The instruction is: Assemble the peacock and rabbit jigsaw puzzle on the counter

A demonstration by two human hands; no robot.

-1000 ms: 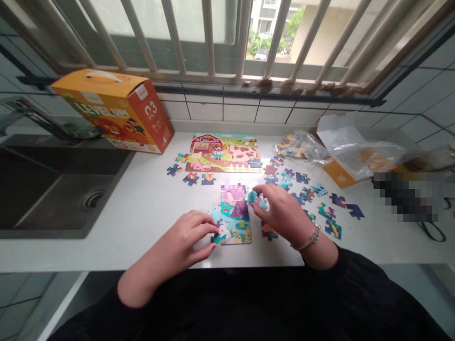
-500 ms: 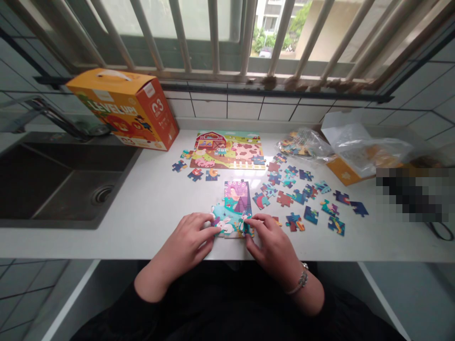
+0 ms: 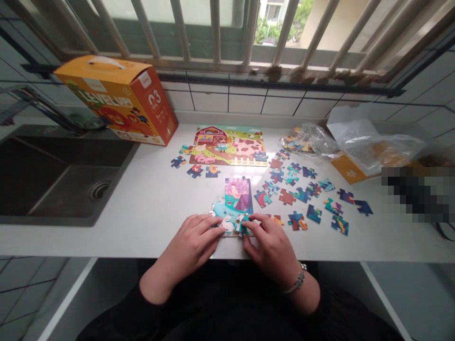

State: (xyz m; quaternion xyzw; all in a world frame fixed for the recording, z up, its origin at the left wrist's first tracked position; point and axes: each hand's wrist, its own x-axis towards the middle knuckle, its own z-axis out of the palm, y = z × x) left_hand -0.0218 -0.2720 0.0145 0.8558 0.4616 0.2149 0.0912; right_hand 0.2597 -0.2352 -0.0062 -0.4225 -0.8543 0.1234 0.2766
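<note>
A partly joined jigsaw puzzle (image 3: pixel 239 192) lies before me on the counter, with a purple part on top and teal with white rabbits below. My left hand (image 3: pixel 194 237) rests at its lower left, fingers bent and their tips holding the joined pieces. Pinched in my right hand (image 3: pixel 268 239) is a teal puzzle piece (image 3: pixel 242 223) at the lower right of the joined part; the fingers partly cover it. Loose puzzle pieces (image 3: pixel 287 196) lie scattered to the right, several of them dark blue. A few more pieces (image 3: pixel 195 171) sit at the upper left.
Behind the pieces lies a farm picture puzzle (image 3: pixel 227 147). An orange box (image 3: pixel 117 102) stands at the left beside a dark sink (image 3: pixel 67 180). A clear bag of pieces (image 3: pixel 307 141) and an open carton (image 3: pixel 350 166) occupy the right rear, beneath the barred window.
The piece in my right hand has turned from tilted to flatter against the joined puzzle. My left hand stays at the puzzle's edge. The view has shifted slightly.
</note>
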